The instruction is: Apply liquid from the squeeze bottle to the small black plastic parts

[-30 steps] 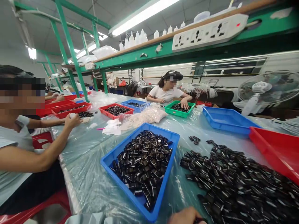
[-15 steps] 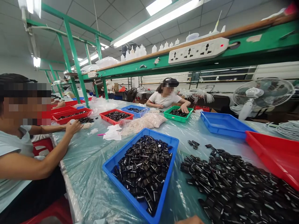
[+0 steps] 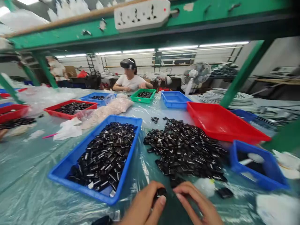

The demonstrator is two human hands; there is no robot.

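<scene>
Just in front of the big pile of black pieces, the left hand has its fingers clamped on one small black piece. The right hand is also in front of the pile, its fingers by the pile's near edge (I can't tell if they pinch anything). To the left of the pile, a blue tray of more black bits sits on the counter. A red tray lies behind the pile, to the right. Far behind the pile, a person in a white top sits by a green tray.

film-covered table, heaped black pieces, blue tray, red tray
</scene>
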